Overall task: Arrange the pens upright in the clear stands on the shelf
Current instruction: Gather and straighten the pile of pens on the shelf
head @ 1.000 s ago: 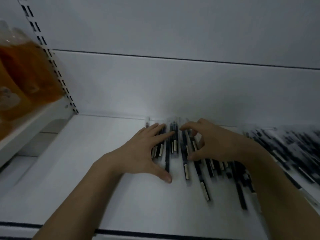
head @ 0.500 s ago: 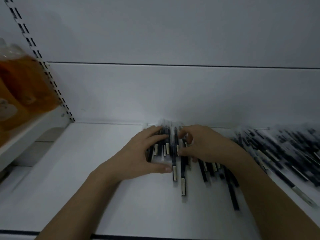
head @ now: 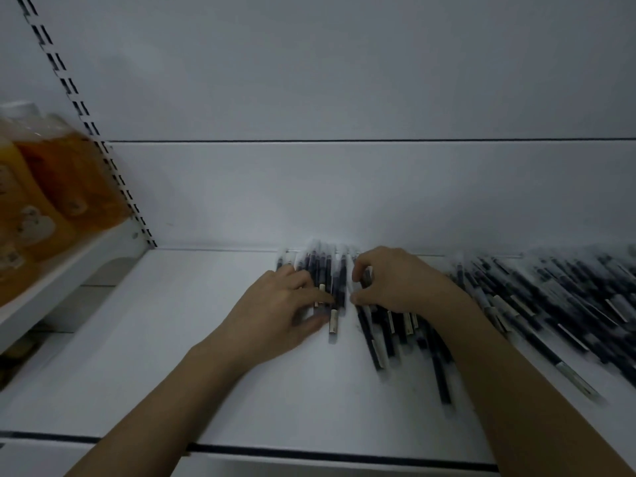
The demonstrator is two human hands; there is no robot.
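Since half a second earlier, both hands had drawn closer over the pens, bunching them tighter. The white shelf filled the lower frame, orange bottles upper left. Dark pens lay flat at centre. The left hand pressed them with spread fingers; the right hand curled, pinching pens.

Left hand lies flat, fingers straight; right hand arched, fingers curled.
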